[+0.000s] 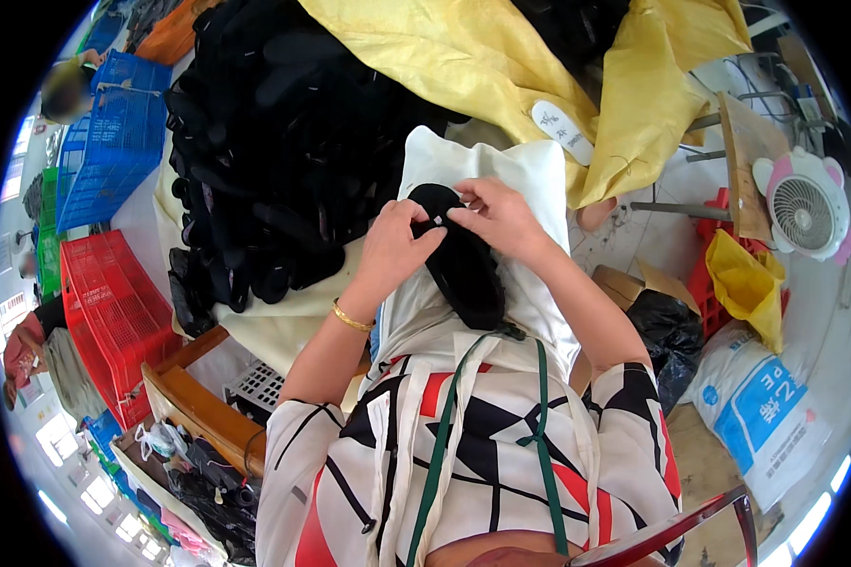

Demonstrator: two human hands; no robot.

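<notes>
A black slipper-shaped shoe (465,279) lies lengthwise on the white cloth (529,175) over my lap. At its far end, my left hand (392,241) grips the left edge with thumb and fingers. My right hand (501,217) pinches the opposite edge, its fingertips bent. Between my two thumbs a tiny whitish spot (438,220) shows on the black fabric; it is too small to name. Just beyond the cloth rises a large heap of black shoes (274,123).
Yellow sheeting (454,57) bears a white sole-shaped piece (563,132). On the left stand a red crate (113,321), a blue crate (113,132) and a wooden drawer (194,406). To the right are a pink-and-white fan (804,208), a black bag (665,340) and a white-blue sack (756,416).
</notes>
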